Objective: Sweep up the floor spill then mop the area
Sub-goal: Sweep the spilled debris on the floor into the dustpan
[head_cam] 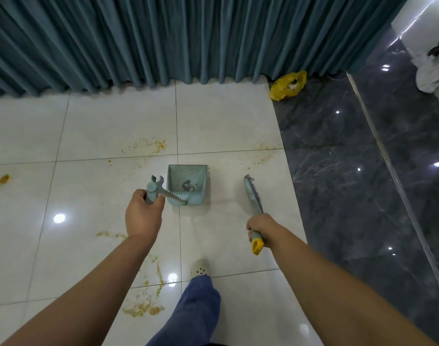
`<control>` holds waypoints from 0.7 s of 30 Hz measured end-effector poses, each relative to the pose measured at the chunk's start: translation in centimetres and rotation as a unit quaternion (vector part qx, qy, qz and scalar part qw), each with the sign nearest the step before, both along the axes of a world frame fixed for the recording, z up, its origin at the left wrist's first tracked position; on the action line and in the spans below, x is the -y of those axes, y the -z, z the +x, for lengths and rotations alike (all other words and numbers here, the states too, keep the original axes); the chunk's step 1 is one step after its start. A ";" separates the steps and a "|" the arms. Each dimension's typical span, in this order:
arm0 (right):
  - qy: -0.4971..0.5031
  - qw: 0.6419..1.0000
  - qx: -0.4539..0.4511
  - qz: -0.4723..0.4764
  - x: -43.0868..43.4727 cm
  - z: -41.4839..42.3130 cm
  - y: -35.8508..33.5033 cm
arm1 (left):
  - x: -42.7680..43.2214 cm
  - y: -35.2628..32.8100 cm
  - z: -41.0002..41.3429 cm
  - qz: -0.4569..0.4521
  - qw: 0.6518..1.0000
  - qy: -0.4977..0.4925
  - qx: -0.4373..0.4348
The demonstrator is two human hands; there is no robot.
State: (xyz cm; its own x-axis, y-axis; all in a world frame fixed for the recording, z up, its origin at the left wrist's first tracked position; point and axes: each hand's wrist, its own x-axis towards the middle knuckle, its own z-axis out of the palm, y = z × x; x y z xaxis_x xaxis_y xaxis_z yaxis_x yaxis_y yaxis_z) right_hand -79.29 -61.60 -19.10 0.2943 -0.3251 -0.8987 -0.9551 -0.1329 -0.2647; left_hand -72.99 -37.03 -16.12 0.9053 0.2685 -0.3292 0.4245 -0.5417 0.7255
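Glossy white tile floor [101, 126], teal curtain [163, 33] at 12 o'clock, dark marble [338, 183] at 3. Orange spill [151, 146] smears at 11, 1 and 7. Left hand [143, 216] fingers curl round the central dustpan [187, 186] handle; right hand [261, 228] grips the broom [252, 196]

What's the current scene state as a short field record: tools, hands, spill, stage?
dustpan: some debris inside
broom: right of dustpan, not touching it
left hand: grips dustpan handle
right hand: grips broom handle
spill: orange and greenish smears scattered on floor
stage: sweeping unfinished
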 end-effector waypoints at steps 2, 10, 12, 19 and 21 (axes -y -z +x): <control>-0.017 1.000 -0.006 0.020 -1.3 1.1 -0.1 | 0.3 -0.2 1.2 0.006 1.000 -0.003 0.000; -0.095 0.993 -0.033 0.065 -7.4 2.4 -0.5 | 0.8 -1.2 4.6 0.017 0.999 -0.035 0.010; -0.125 0.988 -0.058 0.071 -8.5 2.3 -0.5 | 0.6 -1.5 4.9 0.018 0.999 -0.049 0.012; -0.122 0.988 -0.063 0.065 -7.2 4.1 -2.3 | -1.0 -2.6 5.0 0.033 0.994 -0.100 0.022; -0.134 0.989 -0.050 0.044 -6.0 5.3 -2.9 | -1.3 -2.8 4.4 0.032 0.992 -0.122 0.021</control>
